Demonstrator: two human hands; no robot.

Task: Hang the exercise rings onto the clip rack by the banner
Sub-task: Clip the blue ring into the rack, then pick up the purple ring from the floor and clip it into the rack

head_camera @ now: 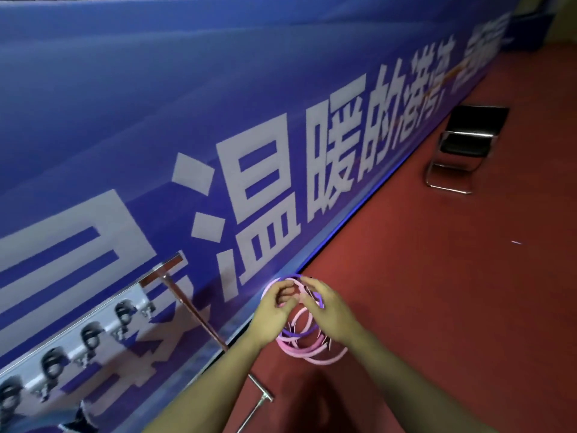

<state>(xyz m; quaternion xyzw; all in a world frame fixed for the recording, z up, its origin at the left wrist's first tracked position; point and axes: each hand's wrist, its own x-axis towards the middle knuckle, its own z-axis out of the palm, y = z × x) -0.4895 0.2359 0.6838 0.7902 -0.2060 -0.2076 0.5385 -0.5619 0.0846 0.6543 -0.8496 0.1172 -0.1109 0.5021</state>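
Exercise rings: a loose bundle of thin pink and purple hoops, held in front of you above the red floor, just beside the foot of the banner; none hangs on the rack yet. Your left hand has its fingers curled shut round the upper arcs of the bundle, apparently to carry its weight. Your right hand closes its fingers on the same upper arcs from the other side, thumb and forefinger pinched near the top, likely to pick one hoop free of the tangle; which hoop you have cannot be told. The lower loops hang slack below both hands, overlapping, so expect them to snag on each other as one is drawn out. Clip rack: a pale rail on a metal stand, to your left and set against the banner, with a row of dark clips along it; every clip in view is bare. Its slanted pole runs down to a foot on the floor near your left forearm. Containers: none in view; the rings are kept in your hands alone. Further off, well apart: a black folding chair by the banner's far end.
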